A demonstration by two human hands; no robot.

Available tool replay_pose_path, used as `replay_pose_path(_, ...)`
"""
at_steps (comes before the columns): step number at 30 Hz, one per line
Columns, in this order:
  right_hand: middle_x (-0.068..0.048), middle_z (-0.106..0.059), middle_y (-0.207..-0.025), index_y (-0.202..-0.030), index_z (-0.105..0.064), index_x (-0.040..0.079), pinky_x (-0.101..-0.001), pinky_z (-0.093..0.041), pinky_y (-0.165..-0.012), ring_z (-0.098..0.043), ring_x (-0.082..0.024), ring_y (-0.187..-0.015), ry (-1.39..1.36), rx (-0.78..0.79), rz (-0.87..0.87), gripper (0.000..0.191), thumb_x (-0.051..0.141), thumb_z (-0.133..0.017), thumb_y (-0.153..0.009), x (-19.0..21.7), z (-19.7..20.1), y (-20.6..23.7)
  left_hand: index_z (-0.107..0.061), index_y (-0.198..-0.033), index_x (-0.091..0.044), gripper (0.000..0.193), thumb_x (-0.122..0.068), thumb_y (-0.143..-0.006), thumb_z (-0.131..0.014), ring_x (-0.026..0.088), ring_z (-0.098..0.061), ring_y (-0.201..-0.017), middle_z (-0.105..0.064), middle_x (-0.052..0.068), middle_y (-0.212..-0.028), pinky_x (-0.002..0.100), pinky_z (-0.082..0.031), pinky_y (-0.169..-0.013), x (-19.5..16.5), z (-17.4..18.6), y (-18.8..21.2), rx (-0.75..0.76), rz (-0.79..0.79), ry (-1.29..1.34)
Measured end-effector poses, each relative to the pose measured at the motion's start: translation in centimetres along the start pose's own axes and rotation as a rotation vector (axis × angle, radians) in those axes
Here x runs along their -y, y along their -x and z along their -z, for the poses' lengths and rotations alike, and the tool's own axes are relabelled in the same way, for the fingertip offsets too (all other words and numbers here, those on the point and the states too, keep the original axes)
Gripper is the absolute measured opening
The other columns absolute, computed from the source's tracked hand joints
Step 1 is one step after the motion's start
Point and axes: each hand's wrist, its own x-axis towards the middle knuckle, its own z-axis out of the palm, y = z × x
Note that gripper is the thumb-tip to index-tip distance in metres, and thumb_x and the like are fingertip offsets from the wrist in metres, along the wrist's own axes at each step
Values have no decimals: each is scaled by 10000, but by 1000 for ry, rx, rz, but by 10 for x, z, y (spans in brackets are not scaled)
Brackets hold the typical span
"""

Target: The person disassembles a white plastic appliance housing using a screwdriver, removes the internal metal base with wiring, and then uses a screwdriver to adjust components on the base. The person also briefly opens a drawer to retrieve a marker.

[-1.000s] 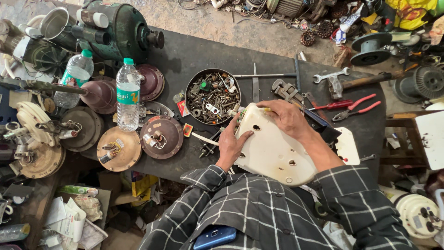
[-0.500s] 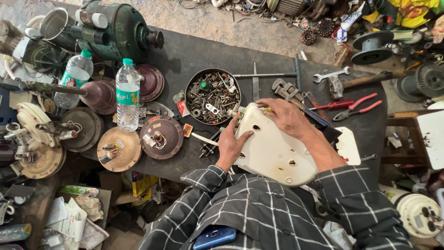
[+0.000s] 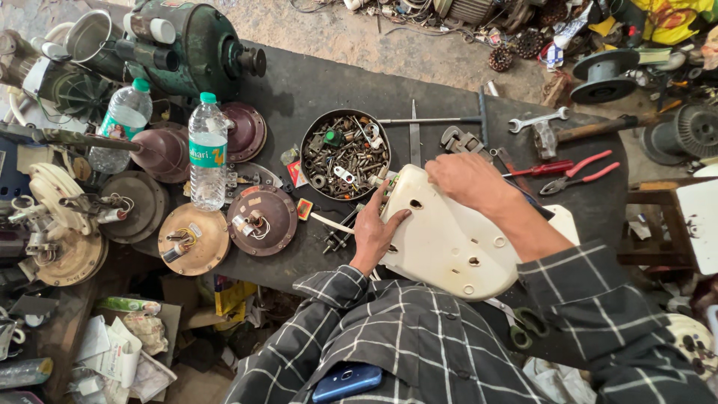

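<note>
A dark, flat workbench top [image 3: 314, 82] fills the middle of the scene. At its far left sits a large green metal motor housing [image 3: 187, 45]. Near the middle right, tilted against the near edge of the bench, lies a cream-white rounded plastic cover with several small holes [image 3: 449, 247], the biggest thing in the hands. The left hand [image 3: 378, 228] presses flat against the cover's left edge, fingers spread apart and lying on its surface. The right hand [image 3: 467, 179] rests over the cover's far end, fingers curled downward; whether they pinch anything small there cannot be told from this angle.

Just beyond the cover, a round black metal bowl full of screws, nuts and bolts [image 3: 345, 155] stands on the bench. To the left are brown, round fan-motor discs with wire stubs [image 3: 262, 219], and a clear plastic water bottle with a green cap [image 3: 207, 150] stands upright among them. To the far right lie red-handled pliers [image 3: 583, 168] and, beyond them, a small silver open-ended spanner [image 3: 537, 120].
</note>
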Motion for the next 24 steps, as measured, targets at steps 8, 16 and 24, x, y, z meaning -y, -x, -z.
replay_pose_path(8,-118,-596,-919,-1085,-615,81,-437,-568,-707,-673,-319,-869,81,-38,66,248,255,-617,-908,14,3,6,-499,-1512,-137,791,-394,-833,-813,309,-701,-898,-740,124,-1075,425,-533,-788,-2,10,6,17,-7,14)
replay_pose_path(16,-84,-598,-909,-1050,-620,94,-402,-567,-747,-651,-282,-914,174,-96,212,183,148,-601,-877,14,4,5,-507,-1504,-131,790,-395,-825,-812,304,-703,-871,-739,120,-1057,418,-536,-775,-2,7,6,15,13,25)
replay_pose_path(24,-117,-634,-941,-1112,-618,68,-424,-558,-750,-658,-305,-867,-27,-204,177,280,268,-644,-919,11,-1,11,-504,-1507,-129,796,-395,-825,-817,311,-702,-896,-740,120,-1073,425,-532,-794,0,4,12,10,-9,12)
